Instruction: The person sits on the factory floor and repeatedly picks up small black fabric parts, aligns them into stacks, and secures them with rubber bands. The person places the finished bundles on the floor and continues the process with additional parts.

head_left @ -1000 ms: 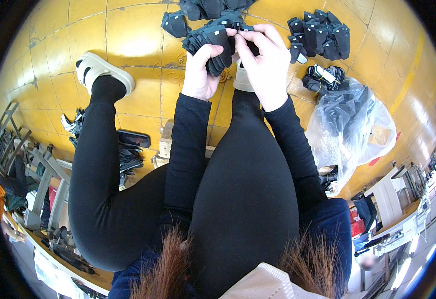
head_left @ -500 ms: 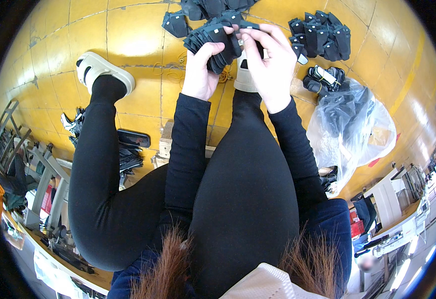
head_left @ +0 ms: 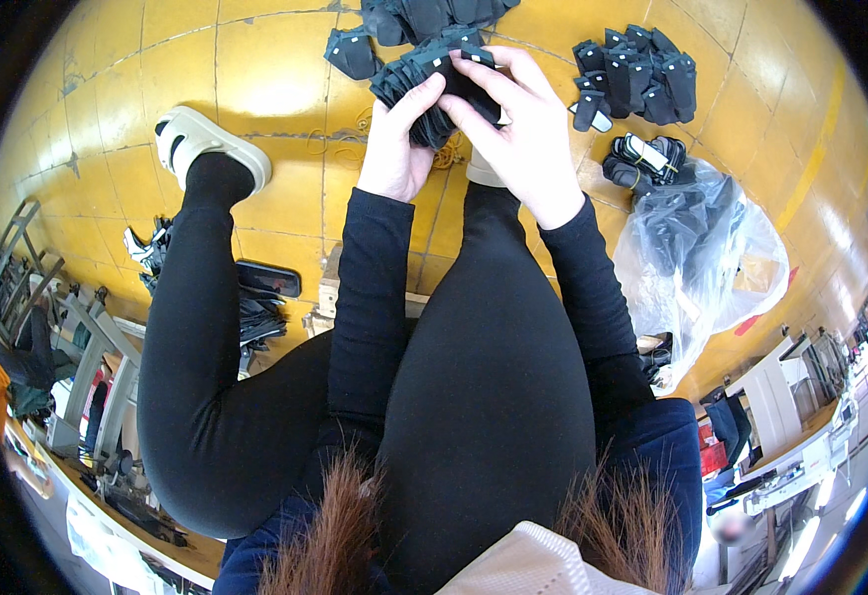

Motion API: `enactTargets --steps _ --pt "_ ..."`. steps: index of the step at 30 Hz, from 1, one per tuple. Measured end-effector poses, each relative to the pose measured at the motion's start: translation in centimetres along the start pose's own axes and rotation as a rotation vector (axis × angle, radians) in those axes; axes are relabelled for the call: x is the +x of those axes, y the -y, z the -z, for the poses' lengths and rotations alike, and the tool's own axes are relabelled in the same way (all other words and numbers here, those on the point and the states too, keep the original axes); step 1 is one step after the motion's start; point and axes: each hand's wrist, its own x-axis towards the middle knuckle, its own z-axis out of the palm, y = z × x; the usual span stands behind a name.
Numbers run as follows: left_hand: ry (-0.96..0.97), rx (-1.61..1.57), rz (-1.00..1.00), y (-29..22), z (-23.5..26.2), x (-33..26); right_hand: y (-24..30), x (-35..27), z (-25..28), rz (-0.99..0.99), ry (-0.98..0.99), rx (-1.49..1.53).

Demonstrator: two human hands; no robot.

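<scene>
My left hand point(head_left: 401, 144) is closed round a fanned stack of dark fabric pieces point(head_left: 406, 77) with small white tags, its thumb on top. My right hand point(head_left: 528, 139) has its thumb and fingers on the dark fabric piece point(head_left: 469, 91) at the stack's right end, pressing it against the others. The fingers under the stack are hidden. Just beyond my hands lies a heap of similar dark pieces point(head_left: 424, 18), with a smaller bunch point(head_left: 352, 52) at its left.
Right of my hands, more tagged dark pieces point(head_left: 642, 74) lie in rows on the yellow tiled floor point(head_left: 285, 59). Nearer are a banded bundle point(head_left: 647, 159) and a clear plastic bag point(head_left: 692, 268) of dark items. A phone point(head_left: 268, 279) lies by my left leg.
My right hand has moved slightly left and closer to the stack. The piece it held out at the right end now lies against the stack. My left hand keeps its grip.
</scene>
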Motion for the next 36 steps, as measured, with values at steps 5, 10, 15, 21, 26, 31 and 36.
enactTargets --steps 5,10,15,21,26,31,36 --pt "0.037 0.089 0.000 0.1 -0.2 -0.1 0.0 0.0 0.1 -0.035 -0.053 -0.024" --pt "0.033 0.172 -0.024 0.2 0.4 0.2 -0.1 0.3 0.5 0.023 0.009 0.018" --pt "0.013 0.096 0.042 0.0 0.8 -0.1 0.6 0.7 1.2 -0.089 -0.005 0.273" --pt "-0.029 0.011 0.015 0.3 -0.3 -0.1 1.0 0.7 0.5 -0.298 0.087 0.500" --pt "0.039 0.052 -0.037 -0.1 -0.5 -0.1 0.4 0.5 0.3 -0.165 -0.037 0.204" --pt "0.071 0.196 -0.046 -0.4 -0.2 -0.2 0.5 0.5 0.6 -0.148 -0.005 0.192" --pt "0.128 0.145 0.024 -0.8 0.1 -0.6 0.9 0.5 0.9 -0.119 -0.099 0.117"
